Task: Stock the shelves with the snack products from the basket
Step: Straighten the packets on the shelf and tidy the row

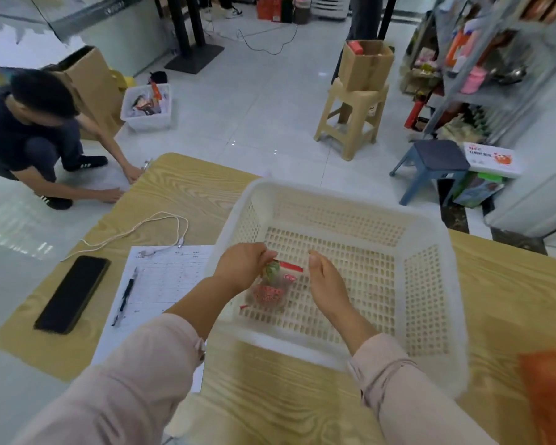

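A wood-grain table [270, 380] carries a white basket [426, 284]. Inside the basket, near its left wall, is a red snack packet [270, 293]. The left hand [241, 268] pinches the packet's top. The right hand [326, 284] hovers just right of the packet, thumb raised, its fingers hidden, so I cannot tell how they lie.

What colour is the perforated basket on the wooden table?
Off-white, close to cream, all over the basket; the head view, the only one, shows it clearly.

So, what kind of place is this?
Probably a small shop or its stockroom: shelves packed with goods on the right, a carton on a stool, and a basket holding one snack packet on the table.
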